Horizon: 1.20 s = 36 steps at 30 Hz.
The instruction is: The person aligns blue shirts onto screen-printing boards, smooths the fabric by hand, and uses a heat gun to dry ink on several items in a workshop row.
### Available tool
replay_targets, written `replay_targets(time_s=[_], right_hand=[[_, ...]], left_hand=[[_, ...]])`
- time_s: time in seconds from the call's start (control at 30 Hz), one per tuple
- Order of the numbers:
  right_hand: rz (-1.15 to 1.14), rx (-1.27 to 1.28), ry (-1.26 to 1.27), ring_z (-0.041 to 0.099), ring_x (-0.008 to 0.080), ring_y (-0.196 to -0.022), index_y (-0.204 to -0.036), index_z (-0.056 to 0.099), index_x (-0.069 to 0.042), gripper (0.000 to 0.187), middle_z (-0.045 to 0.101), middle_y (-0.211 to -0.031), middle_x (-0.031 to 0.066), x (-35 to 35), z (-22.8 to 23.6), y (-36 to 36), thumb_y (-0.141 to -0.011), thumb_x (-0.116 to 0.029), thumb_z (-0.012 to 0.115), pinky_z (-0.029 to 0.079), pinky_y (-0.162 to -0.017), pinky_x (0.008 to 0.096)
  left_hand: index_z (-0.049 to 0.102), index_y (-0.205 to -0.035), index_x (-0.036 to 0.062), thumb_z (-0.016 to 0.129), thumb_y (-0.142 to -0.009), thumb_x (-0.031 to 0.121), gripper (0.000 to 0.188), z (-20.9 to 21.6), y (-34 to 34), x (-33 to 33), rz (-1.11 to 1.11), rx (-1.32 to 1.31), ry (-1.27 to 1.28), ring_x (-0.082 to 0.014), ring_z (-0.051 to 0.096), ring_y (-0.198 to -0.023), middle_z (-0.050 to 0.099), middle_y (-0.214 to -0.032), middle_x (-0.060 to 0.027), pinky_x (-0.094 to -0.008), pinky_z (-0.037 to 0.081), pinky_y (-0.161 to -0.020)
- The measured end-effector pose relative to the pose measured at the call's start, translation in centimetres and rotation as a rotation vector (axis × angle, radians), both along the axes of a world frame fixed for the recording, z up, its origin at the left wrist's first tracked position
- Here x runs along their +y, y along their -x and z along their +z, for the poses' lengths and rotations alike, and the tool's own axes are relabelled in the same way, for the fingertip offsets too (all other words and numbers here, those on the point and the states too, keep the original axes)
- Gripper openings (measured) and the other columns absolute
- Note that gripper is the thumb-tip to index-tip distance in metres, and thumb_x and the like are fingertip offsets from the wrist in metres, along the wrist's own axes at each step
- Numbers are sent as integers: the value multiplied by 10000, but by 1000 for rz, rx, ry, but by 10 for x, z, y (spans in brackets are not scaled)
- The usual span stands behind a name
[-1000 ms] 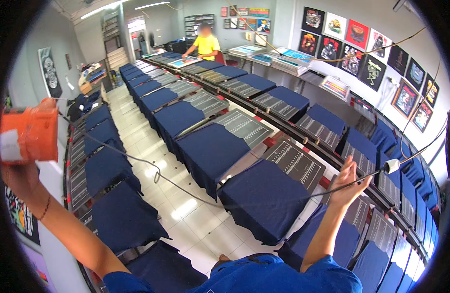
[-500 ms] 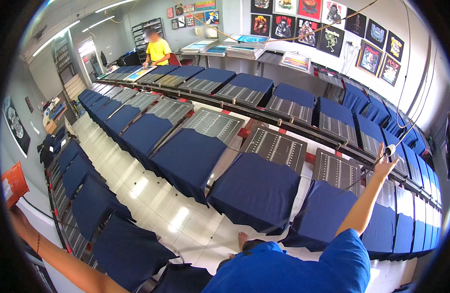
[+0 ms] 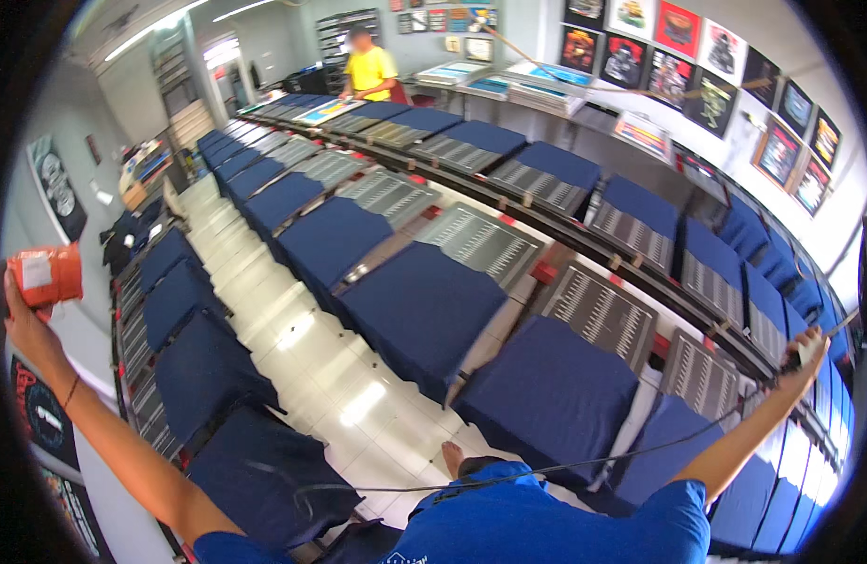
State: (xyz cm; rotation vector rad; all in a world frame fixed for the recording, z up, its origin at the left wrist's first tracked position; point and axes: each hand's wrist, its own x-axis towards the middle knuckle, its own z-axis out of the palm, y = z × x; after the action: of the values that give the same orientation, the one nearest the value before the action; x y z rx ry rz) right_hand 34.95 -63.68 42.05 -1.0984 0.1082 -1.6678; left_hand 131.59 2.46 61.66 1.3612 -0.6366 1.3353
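Note:
My left hand is raised at the far left, gripping an orange, rounded object with a white label; its kind is unclear. At the right side my right hand is closed around a black cable. The cable runs from it across the front of my body towards the left. Thin cord also shows just beyond my right fingers, and what exactly sits in that grip is blurred. Below and between my arms, dark blue fabric pieces are draped over flat boards with white tick marks.
Long rows of fabric-covered boards stand on both sides of a tiled aisle. A person in a yellow shirt works at the far end. Stacked frames lie by the back wall, under framed prints.
My right hand was spread around a pale piece on a hanging cord; it is now closed and farther right. The left hand has risen with the orange object. The view has shifted.

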Motion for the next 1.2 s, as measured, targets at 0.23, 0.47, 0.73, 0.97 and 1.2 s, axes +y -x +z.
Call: replay_targets(time_s=[0.23,0.47,0.73,0.97,1.2], right_hand=[[315,-151,258,439,125,-726,-1011,454,-53,154,429,-853,35,39,64,-377,-1013,-206,473,402,-638,305],[673,-300,292,514,198,-615,-995,471,-85,322,465,-781,48,73,74,-705,-1046,-370,332,473,-531,395],[587,-284,160,554,231,-564,-976,469,-101,348,490,-723,75,114,59,-1034,-1026,-426,357,509,-527,407],[486,-25,-24,601,233,-607,-988,508,-57,325,572,-765,114,134,37,-1363,-1012,-373,436,541,-572,366],[475,367,-20,648,171,-647,-972,543,-45,260,618,-767,87,131,-40,-1651,-1047,-248,399,534,-585,294]], left_hand=[[591,-1193,-31,542,-981,370,456,48,-53,-33,-31,-69,24,-189,633,-947,638,-1124,-97,-301,486,-847],[491,-1291,-13,563,-932,458,597,68,-126,-71,-182,-57,75,-238,540,-1100,542,-1252,-137,-372,423,-955],[376,-1404,8,586,-875,558,792,34,-266,-121,-579,0,210,-294,433,-1274,432,-1399,-182,-454,351,-1079],[403,-1415,33,516,-857,635,829,29,-459,-115,-1172,80,18,-321,462,-1307,454,-1415,-198,-479,384,-1103],[425,-1389,-24,499,-850,621,844,27,-686,-136,-695,119,331,-344,481,-1285,469,-1393,-227,-466,393,-1100]])
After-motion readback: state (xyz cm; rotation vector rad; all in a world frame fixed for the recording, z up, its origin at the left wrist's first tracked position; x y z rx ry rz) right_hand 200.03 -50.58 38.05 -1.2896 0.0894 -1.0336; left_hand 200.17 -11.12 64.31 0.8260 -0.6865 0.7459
